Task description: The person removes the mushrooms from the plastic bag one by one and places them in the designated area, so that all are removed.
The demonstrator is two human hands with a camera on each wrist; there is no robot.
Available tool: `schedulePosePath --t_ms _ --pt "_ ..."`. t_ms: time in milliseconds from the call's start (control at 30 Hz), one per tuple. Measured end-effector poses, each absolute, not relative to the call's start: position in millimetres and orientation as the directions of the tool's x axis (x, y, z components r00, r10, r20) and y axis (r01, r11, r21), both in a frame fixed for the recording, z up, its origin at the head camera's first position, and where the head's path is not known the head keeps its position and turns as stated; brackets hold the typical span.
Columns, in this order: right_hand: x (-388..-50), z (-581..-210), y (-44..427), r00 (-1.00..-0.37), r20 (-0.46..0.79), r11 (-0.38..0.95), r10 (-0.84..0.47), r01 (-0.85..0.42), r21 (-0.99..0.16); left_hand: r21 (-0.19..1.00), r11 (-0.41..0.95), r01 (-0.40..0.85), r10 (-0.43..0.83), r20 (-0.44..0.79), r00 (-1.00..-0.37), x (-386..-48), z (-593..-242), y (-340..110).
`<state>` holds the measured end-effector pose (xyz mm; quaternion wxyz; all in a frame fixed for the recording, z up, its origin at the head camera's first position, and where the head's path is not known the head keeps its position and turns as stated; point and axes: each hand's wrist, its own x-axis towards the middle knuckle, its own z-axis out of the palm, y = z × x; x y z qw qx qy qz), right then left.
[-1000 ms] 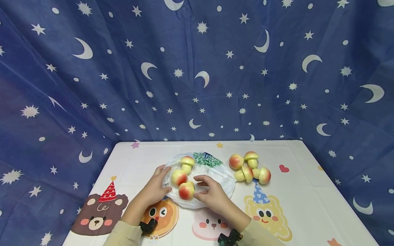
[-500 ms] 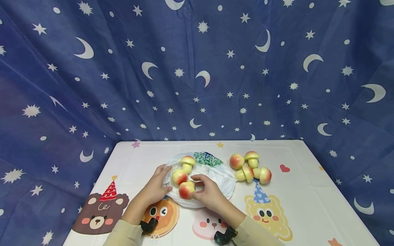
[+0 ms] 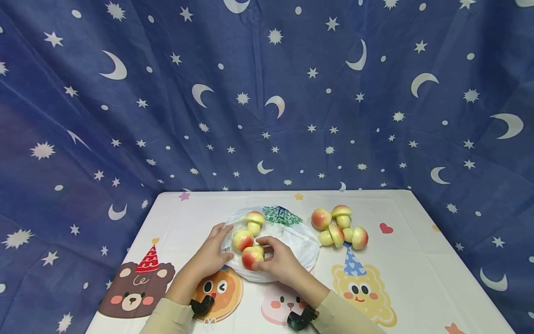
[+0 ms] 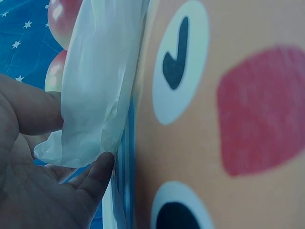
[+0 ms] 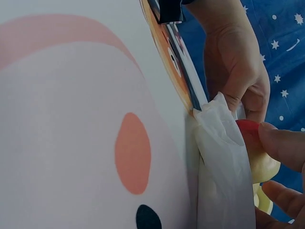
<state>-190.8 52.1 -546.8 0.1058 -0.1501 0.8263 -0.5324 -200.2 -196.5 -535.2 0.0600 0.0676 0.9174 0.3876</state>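
Observation:
A white plastic bag [image 3: 292, 241] with a green print lies spread in the middle of the table. Three toy mushrooms with red-and-yellow caps are at its left part. My right hand [image 3: 281, 262] grips the nearest toy mushroom [image 3: 251, 258] between thumb and fingers; its red cap [image 5: 249, 127] also shows in the right wrist view, beside the bag's edge. Touching it is a second mushroom [image 3: 243, 240], and a third [image 3: 253, 222] stands farther back. My left hand [image 3: 211, 253] holds the bag's left edge, the thumb tip [image 4: 47, 110] partly hidden by the plastic.
Several more toy mushrooms [image 3: 335, 236] lie grouped at the right of the bag. The white tablecloth [image 3: 400, 269] carries printed cartoon faces. Behind the table hangs a blue curtain [image 3: 233, 116] with moons and stars.
My right hand has moved slightly left, and its fingers have come round the nearest mushroom. That mushroom has shifted a little. The left hand stays at the bag's edge.

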Motion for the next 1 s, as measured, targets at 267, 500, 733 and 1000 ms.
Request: schedulePosePath --t_ms 267,500,733,1000 --pt "-191 -547 52 -0.932 -0.034 0.380 -0.362 -0.115 -0.918 0.717 0.692 0.085 0.172 -0.049 -0.984 -201 -536 -197" --pt "-190 -546 54 -0.931 -0.017 0.388 -0.363 -0.135 -0.912 0.723 0.686 0.087 0.174 -0.046 -0.984 -200 -537 -197" --pt "-187 -541 57 -0.934 -0.034 0.350 -0.355 -0.099 -0.932 0.719 0.686 0.113 0.182 -0.019 -0.983 -201 -538 -198" --pt "-186 -537 67 -0.940 -0.021 0.318 -0.340 -0.094 -0.943 0.726 0.680 0.104 0.177 -0.025 -0.984 -202 -540 -199"
